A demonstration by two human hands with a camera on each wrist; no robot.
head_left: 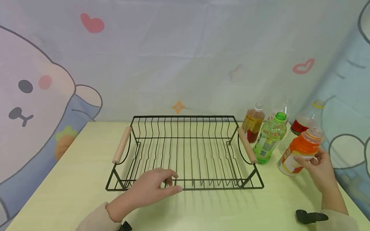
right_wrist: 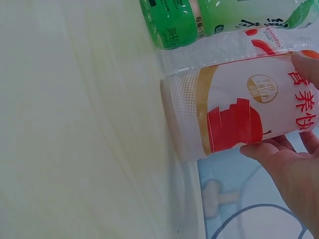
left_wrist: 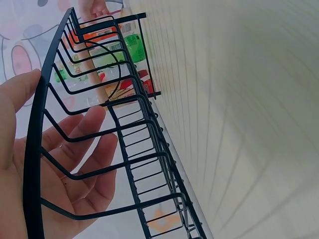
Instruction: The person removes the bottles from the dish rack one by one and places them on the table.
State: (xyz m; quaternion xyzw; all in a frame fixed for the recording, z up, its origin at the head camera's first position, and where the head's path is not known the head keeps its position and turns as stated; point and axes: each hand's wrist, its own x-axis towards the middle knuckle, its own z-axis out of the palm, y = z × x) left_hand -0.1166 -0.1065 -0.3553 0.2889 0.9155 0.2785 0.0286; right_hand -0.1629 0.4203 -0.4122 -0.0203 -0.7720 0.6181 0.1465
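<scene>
My right hand (head_left: 321, 170) grips an orange and white plastic bottle (head_left: 304, 146) around its lower half, at the table's right side. No cap shows on it. In the right wrist view, thumb and fingers lie on opposite sides of its white label (right_wrist: 239, 107). Over the front rim of a black wire dish rack (head_left: 184, 160) hovers my left hand (head_left: 151, 189), its fingers loosely bent. The left wrist view shows that hand (left_wrist: 65, 184) behind the rack's wires, holding nothing; whether it touches the rim, I cannot tell.
Beside the rack's right wooden handle (head_left: 247, 146) stand a green bottle (head_left: 268, 139), a brown-red bottle (head_left: 252, 125) and a clear bottle with a yellow cap (head_left: 307, 118). Another clear bottle (head_left: 284, 106) is partly hidden. A printed cloth (head_left: 185, 57) hangs behind the table (head_left: 208, 211).
</scene>
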